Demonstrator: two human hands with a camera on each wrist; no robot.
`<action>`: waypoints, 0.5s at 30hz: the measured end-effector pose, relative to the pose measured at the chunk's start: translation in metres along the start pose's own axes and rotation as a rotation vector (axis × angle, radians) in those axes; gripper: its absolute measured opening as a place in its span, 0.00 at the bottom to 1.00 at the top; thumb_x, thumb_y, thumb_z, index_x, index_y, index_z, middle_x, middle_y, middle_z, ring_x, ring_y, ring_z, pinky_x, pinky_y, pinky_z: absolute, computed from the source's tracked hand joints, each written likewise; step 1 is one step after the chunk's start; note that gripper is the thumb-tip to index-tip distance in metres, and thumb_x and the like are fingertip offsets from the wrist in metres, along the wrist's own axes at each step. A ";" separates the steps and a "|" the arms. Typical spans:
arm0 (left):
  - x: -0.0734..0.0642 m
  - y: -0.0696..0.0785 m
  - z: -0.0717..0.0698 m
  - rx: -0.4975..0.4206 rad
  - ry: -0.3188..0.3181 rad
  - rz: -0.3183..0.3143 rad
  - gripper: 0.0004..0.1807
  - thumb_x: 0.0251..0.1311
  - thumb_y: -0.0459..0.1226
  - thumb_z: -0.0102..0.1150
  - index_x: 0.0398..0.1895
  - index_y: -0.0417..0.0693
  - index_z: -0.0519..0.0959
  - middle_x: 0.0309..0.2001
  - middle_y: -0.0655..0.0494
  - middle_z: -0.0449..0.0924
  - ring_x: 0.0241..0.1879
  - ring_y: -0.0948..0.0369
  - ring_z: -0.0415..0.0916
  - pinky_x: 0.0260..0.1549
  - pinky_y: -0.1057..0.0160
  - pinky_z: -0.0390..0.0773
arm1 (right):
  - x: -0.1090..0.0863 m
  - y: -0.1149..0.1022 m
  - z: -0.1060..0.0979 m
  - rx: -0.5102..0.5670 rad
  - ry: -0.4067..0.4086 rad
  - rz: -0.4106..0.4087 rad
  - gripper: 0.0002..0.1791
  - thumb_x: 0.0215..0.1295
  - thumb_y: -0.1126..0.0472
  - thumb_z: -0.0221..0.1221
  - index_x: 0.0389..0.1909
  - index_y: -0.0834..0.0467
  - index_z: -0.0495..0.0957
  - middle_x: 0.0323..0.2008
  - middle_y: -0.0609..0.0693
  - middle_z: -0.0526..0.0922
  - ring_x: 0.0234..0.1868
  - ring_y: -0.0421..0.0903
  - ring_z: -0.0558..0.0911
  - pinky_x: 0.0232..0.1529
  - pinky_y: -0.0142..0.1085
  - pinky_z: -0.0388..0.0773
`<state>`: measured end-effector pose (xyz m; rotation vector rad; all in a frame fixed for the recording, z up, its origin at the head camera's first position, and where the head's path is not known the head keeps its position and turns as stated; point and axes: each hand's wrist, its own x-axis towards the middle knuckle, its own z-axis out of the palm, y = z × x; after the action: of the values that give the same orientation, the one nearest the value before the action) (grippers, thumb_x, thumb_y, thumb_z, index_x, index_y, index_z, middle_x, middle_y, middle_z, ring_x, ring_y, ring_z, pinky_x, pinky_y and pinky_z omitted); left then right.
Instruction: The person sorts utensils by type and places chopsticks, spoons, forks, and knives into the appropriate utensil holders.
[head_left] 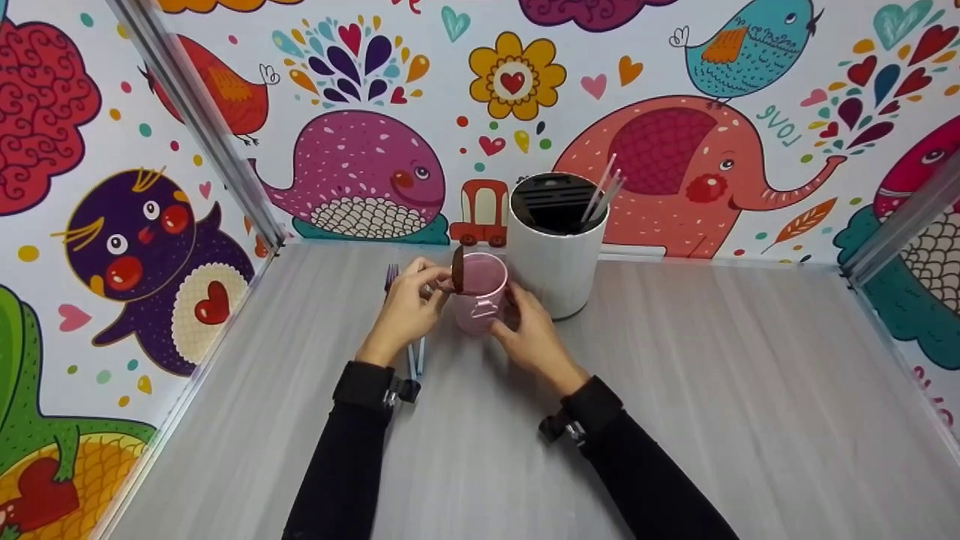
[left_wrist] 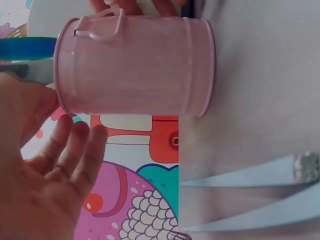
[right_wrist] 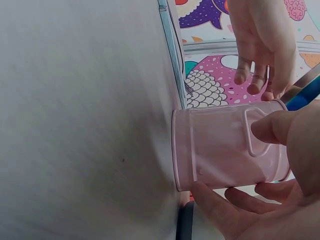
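Observation:
A pink metal mug with a wire-like handle stands upright on the table, before a white bin. My right hand grips it, the thumb over the handle and the fingers along the other side. At the rim my left hand pinches a shiny spoon whose dark oval end shows above the mouth. In the left wrist view an iridescent blue strip and a grey one meet the rim; whether they are one piece I cannot tell. Other left fingers are spread apart.
Left of the mug lie a fork and another utensil, their pale blue handles side by side, partly under my left arm. The tall white bin holds several thin pale sticks. Patterned walls enclose the grey table.

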<state>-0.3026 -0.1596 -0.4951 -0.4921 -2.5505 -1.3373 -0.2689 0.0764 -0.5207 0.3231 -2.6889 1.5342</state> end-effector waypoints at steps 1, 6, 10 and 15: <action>0.000 0.000 -0.001 -0.006 0.008 -0.002 0.11 0.81 0.37 0.62 0.55 0.50 0.91 0.48 0.52 0.80 0.49 0.57 0.79 0.50 0.56 0.85 | 0.000 0.000 0.000 -0.001 0.001 -0.006 0.43 0.72 0.63 0.66 0.85 0.66 0.61 0.77 0.67 0.74 0.77 0.61 0.77 0.80 0.54 0.74; 0.002 -0.002 -0.008 0.015 0.076 -0.048 0.12 0.82 0.36 0.59 0.55 0.47 0.91 0.47 0.49 0.85 0.45 0.55 0.82 0.46 0.58 0.84 | 0.001 -0.001 -0.001 -0.020 0.001 -0.016 0.42 0.73 0.61 0.65 0.85 0.65 0.62 0.77 0.66 0.75 0.77 0.61 0.76 0.80 0.54 0.74; 0.001 -0.001 -0.012 0.086 0.096 -0.171 0.12 0.81 0.37 0.60 0.55 0.42 0.90 0.46 0.46 0.88 0.44 0.52 0.83 0.43 0.57 0.82 | 0.001 -0.003 -0.004 -0.019 0.002 -0.013 0.41 0.75 0.60 0.65 0.84 0.66 0.63 0.76 0.66 0.76 0.77 0.61 0.77 0.80 0.54 0.75; -0.004 0.000 -0.010 0.224 0.012 -0.344 0.12 0.79 0.37 0.62 0.54 0.39 0.89 0.44 0.45 0.89 0.43 0.51 0.84 0.44 0.52 0.85 | 0.001 -0.004 -0.014 -0.043 0.024 -0.016 0.34 0.75 0.60 0.66 0.77 0.67 0.73 0.70 0.65 0.83 0.72 0.60 0.82 0.77 0.54 0.78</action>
<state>-0.2983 -0.1687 -0.4912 -0.0021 -2.8200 -1.1206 -0.2702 0.0858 -0.5100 0.3214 -2.6902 1.4642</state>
